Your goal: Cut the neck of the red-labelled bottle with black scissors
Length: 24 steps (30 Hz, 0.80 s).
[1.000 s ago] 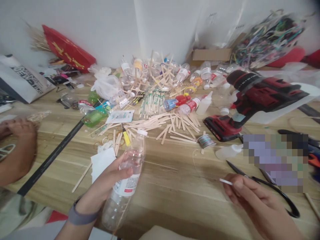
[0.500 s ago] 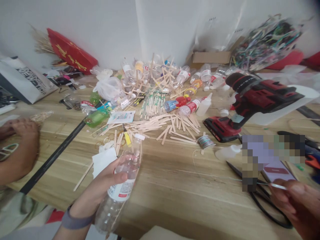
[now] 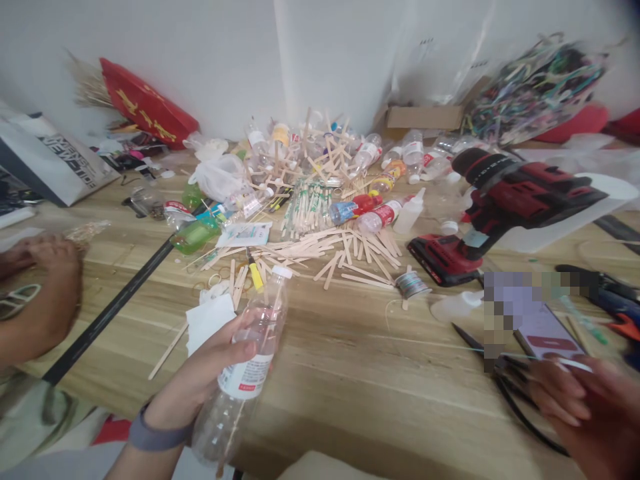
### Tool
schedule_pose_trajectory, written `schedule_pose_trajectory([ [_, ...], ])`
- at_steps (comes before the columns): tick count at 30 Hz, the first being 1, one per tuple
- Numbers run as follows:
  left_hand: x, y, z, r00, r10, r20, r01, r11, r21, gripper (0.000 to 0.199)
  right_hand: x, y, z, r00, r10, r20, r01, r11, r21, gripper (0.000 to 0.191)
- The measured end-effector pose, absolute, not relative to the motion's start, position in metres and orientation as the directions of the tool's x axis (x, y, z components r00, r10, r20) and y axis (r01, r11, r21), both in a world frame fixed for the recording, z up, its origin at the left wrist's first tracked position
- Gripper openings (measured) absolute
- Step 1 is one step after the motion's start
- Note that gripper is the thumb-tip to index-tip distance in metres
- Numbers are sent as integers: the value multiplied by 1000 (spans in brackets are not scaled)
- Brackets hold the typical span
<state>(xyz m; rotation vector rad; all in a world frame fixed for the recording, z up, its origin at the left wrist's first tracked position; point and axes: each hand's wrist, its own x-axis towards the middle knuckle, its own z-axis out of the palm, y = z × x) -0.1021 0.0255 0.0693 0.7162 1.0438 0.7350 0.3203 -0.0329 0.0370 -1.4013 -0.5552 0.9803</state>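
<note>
My left hand (image 3: 227, 357), with a grey band on its wrist, is wrapped round a clear plastic bottle (image 3: 245, 373) with a white label and white cap. The bottle leans over the table's front edge, cap end up and away from me. A thin wooden stick (image 3: 235, 427) runs along its length. At the lower right my right hand (image 3: 575, 393) is closed, with a thin pale thread (image 3: 520, 355) at its fingertips that stretches leftward. Motion blurs this hand. A spool (image 3: 413, 285) of thin line lies between the hands, farther back.
A red and black cordless drill (image 3: 500, 207) stands at right, beyond a phone (image 3: 550, 333) and a black cable (image 3: 520, 417). Loose wooden sticks (image 3: 300, 250) and several bottles (image 3: 383, 217) fill the back. At left, another person's hands (image 3: 50, 267) rest near a black strip (image 3: 110, 313).
My right hand has shifted slightly, and its pale thread now slants a little differently. The bottle in my left hand sits slightly farther right in view, as the camera has moved a little.
</note>
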Motion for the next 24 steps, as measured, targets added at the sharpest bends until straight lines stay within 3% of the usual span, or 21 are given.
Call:
schedule_pose_trajectory([
  [2,-97,27,71,317,811,-491,-182,560,808,72,294,-31,47,485,826,-287,-377,-98,-921,45],
  [4,-92,30,71,318,807,-498,-168,565,808,73,278,-29,49,399,867,-300,-413,-122,-902,46],
  [10,-79,39,67,409,785,-464,-129,554,823,71,239,-23,46,166,968,-186,-244,-143,-959,52],
  [17,-62,45,65,496,771,-398,-83,499,863,59,193,-18,47,-101,950,-294,-238,-310,-921,51],
  [20,-53,46,67,526,756,-390,-32,476,879,57,180,-13,43,-99,945,-313,-275,-328,-904,48],
  [24,-41,47,70,592,718,-366,-8,460,888,60,165,-5,43,-3,923,-385,-463,-343,-818,52],
])
